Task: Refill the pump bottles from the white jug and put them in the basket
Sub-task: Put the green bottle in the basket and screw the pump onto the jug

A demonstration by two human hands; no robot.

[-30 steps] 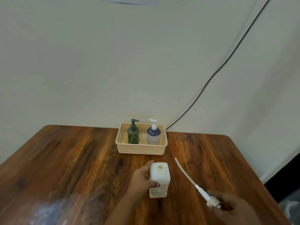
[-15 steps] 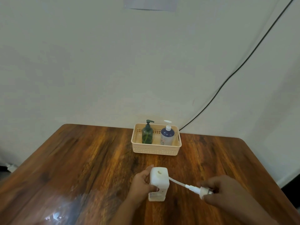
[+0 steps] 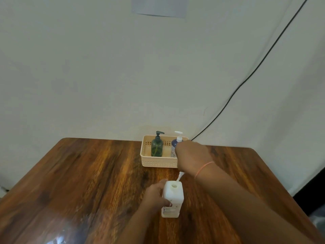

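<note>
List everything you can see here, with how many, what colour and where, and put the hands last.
table: one, brown wood, fills the lower view
basket: one, beige, far edge of the table by the wall
green bottle: one, dark green with dark pump, upright in the basket, left side
blue bottle: one, blue with white pump, upright in the basket, right side, partly hidden by the right hand
white bottle: one, white, open at the top, upright on the table near the person
pump tube: one, white, hanging below the right hand above the white bottle
cable: one, black, running down the wall
paper: one, grey, high on the wall
wristband: one, pink, on the right wrist
left hand: gripping the white bottle
right hand: raised, closed on the pump tube's top
</note>
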